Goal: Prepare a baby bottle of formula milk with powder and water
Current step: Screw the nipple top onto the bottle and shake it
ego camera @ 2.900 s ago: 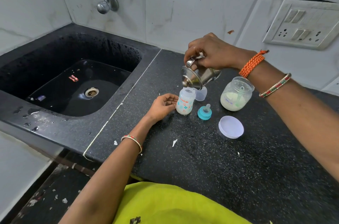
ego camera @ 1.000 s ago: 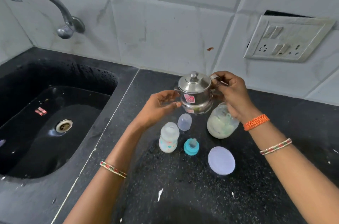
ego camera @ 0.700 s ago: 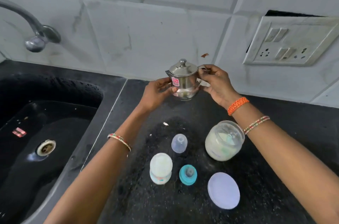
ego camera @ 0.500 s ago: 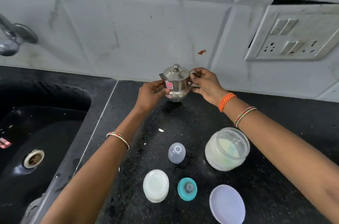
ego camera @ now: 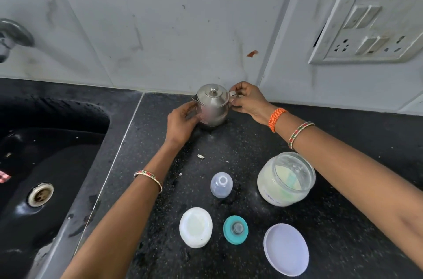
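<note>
— What's on that black speckled stone counter (ego camera: 229,141) under the white tiles?

— A small lidded steel kettle (ego camera: 212,107) at the back. Her left hand (ego camera: 180,122) curls round its side; her right hand (ego camera: 248,101) pinches the handle.

— And the bottle?

— The small white plastic baby bottle (ego camera: 195,227) stands open, well short of her fingers, nearer her body, with something pale inside. Beside it lie the teal teat ring (ego camera: 235,230) and clear dome cap (ego camera: 221,185); the open glass powder jar (ego camera: 286,179) sits under her right forearm.

— So nearly done?

— I'd guess it's filled; capping and shaking remain.
</note>
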Demonstrator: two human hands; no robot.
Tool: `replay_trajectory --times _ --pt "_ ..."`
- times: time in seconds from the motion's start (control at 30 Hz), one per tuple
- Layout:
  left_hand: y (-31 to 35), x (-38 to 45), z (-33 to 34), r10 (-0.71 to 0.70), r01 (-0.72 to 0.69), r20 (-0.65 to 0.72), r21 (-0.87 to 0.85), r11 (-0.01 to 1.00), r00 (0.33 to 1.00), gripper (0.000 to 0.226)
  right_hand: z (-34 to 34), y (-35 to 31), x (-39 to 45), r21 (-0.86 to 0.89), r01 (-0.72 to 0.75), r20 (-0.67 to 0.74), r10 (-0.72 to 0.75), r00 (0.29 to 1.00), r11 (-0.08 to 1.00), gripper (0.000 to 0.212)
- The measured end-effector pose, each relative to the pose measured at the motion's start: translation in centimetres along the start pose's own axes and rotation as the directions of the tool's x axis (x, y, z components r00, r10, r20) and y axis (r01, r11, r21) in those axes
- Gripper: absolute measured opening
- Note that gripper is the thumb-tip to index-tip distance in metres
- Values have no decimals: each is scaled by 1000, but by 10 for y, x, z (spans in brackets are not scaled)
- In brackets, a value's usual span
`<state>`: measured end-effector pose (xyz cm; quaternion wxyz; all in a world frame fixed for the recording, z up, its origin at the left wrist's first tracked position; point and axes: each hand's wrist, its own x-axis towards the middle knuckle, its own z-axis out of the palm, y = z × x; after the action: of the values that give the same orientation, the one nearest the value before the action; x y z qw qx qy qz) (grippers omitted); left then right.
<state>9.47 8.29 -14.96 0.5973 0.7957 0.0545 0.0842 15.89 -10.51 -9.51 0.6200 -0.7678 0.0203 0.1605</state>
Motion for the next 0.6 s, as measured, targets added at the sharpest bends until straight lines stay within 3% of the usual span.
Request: replay_trajectory --times 0.1,0.23,0.37,0.6 --pt "6 -4 -8 -20 18 44 42 999 999 59 0 -14 -11 -254 30 -64 -48 997 967 38" --pt "20 -27 -22 4 -5 22 32 999 1000 50 2 -28 -47 -455 212 -142 -306 941 865 36" --pt "40 -70 -33 79 -79 22 1 997 997 46 12 -39 -101 -467 348 -115 -446 887 813 29" --pt "57 -142 -40 125 -123 34 -49 991 992 37 39 -13 -180 -475 411 -11 -472 881 778 14"
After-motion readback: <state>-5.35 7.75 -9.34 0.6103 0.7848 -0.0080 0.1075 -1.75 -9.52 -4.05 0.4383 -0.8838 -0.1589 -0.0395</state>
